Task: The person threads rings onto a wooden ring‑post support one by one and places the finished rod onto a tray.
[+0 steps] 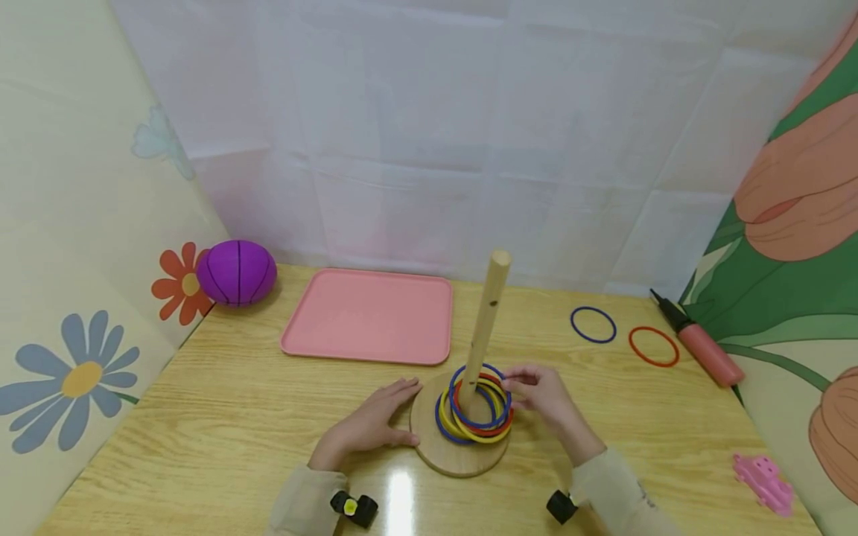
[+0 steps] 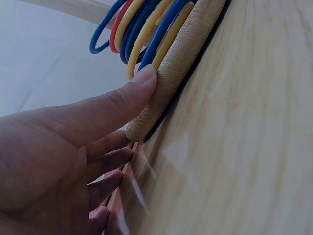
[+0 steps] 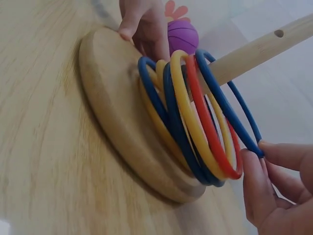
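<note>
A round wooden base with an upright post stands in front of me. Several blue, yellow and red rings lie stacked round the post's foot, a red ring near the top. My right hand pinches the uppermost blue ring between thumb and fingertips. That ring encircles the post and tilts just above the red one. At the base's left edge rests my left hand, fingers extended and thumb on the rim in the left wrist view.
Behind the base lies a pink tray, with a purple ball to its left. A loose blue ring, a loose red ring and a hand pump lie at the right. A pink toy sits near the right edge.
</note>
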Demonstrator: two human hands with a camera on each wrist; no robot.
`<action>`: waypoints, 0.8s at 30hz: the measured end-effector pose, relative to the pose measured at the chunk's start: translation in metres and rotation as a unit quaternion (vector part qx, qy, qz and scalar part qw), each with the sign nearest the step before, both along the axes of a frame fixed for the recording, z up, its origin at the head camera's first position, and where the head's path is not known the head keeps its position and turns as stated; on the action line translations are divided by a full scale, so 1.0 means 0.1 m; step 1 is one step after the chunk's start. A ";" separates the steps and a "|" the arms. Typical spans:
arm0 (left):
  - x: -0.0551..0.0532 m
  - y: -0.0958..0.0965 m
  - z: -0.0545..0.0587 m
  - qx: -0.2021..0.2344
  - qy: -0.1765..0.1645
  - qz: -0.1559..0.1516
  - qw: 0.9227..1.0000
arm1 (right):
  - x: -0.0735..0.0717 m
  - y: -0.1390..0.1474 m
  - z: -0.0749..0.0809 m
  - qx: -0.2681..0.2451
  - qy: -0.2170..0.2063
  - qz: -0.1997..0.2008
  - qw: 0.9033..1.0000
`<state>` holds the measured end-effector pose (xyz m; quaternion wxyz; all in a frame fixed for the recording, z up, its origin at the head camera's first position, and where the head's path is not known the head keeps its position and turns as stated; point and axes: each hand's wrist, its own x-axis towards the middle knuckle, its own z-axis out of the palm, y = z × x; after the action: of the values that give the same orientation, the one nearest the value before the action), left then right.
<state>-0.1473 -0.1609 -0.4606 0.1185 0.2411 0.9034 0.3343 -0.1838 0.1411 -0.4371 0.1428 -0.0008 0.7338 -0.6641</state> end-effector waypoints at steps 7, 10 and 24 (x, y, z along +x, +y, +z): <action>0.00 0.00 0.00 -0.001 0.001 -0.002 1.000 | -0.01 0.00 -0.04 0.049 0.010 0.000 0.999; 0.00 0.00 0.00 -0.002 0.001 -0.003 1.000 | 0.00 -0.01 -0.04 0.080 0.020 -0.009 0.997; 0.00 0.00 -0.01 0.002 -0.003 0.000 1.000 | -0.17 0.18 -0.09 0.130 0.050 -0.008 0.990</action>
<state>-0.1473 -0.1612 -0.4614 0.1212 0.2401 0.9023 0.3368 -0.2007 0.1592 -0.4464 0.0996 -0.0092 0.8200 -0.5636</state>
